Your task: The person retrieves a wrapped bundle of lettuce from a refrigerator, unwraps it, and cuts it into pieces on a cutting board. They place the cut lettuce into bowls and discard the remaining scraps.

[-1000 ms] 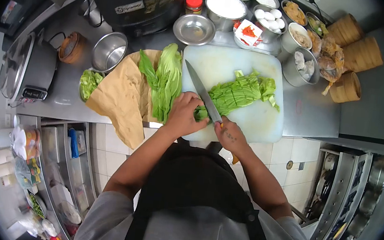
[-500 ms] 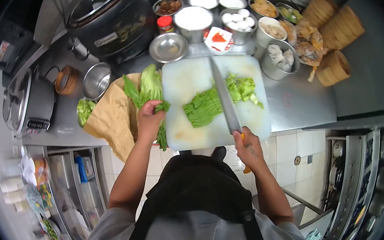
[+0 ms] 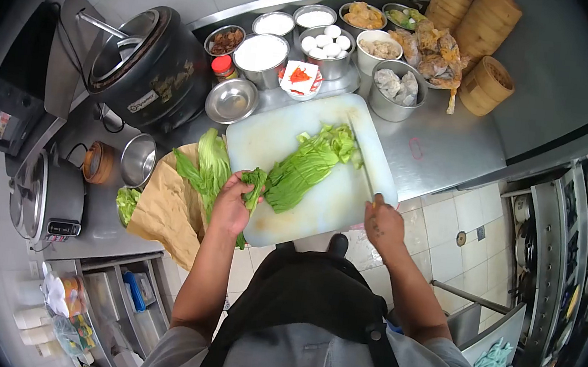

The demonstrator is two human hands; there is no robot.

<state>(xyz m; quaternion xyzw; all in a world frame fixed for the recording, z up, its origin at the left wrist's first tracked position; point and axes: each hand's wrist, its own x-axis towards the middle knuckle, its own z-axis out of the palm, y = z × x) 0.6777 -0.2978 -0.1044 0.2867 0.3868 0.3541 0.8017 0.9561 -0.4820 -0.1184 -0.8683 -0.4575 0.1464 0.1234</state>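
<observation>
My left hand (image 3: 233, 207) is closed round a bunch of dark green leaves (image 3: 255, 182) over the left edge of the white cutting board (image 3: 252, 140). On the board lies a pile of sliced leaf lettuce (image 3: 307, 170), paler toward its far right end. My right hand (image 3: 384, 225) grips a long knife (image 3: 365, 164) by its yellow handle at the board's right edge. Its blade is seen nearly edge-on, beside the pale end of the pile. More lettuce (image 3: 214, 161) lies on brown paper (image 3: 172, 196) left of the board.
An empty steel bowl (image 3: 232, 100) sits behind the board. Farther back are a tub of eggs (image 3: 328, 44), a white plate with red strips (image 3: 299, 76) and several steel containers. A large black cooker (image 3: 151, 72) stands at left, bamboo steamers (image 3: 485, 86) at back right.
My left hand has brought the leaves rightward, closer to the pile. The knife has moved right, off the middle of the pile, and its blade has turned edge-on.
</observation>
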